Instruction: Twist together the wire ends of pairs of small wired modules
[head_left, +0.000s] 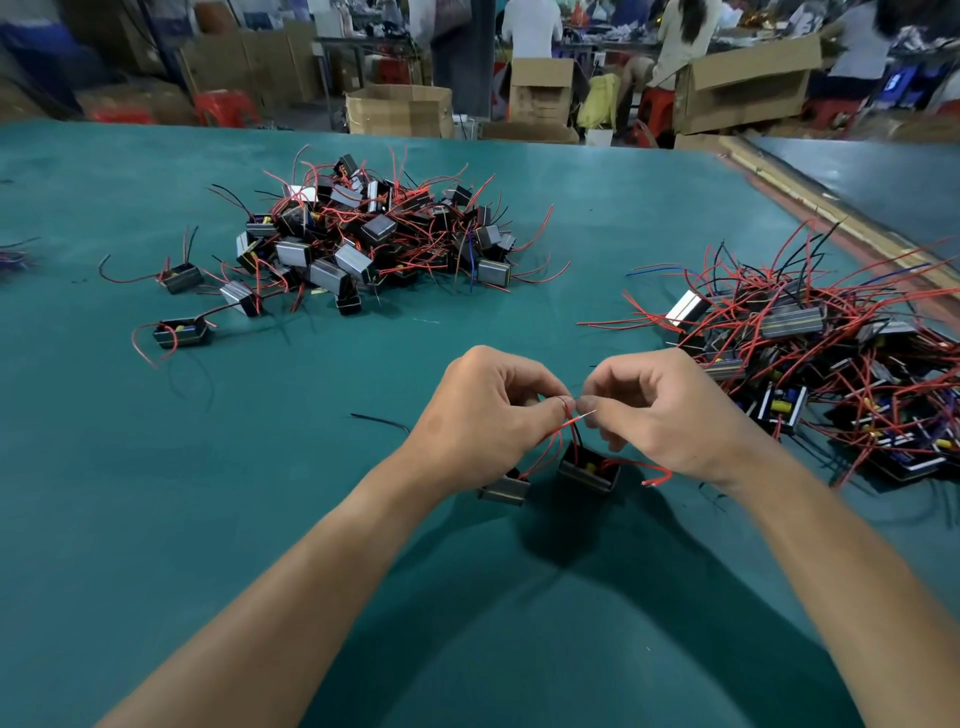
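Pinching the thin red wire ends (570, 415) between curled fingers, the left hand (485, 415) and right hand (662, 413) meet over the green table (260, 493); two small black box modules (589, 474) sit just under them; a big heap of modules (363, 234) lies behind.

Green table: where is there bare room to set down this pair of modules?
Bare table lies left of the left hand, nearer than the stray modules; only a loose black wire crosses it. A second patch lies between the hands and the centre pile. Beside the right hand the right pile crowds.
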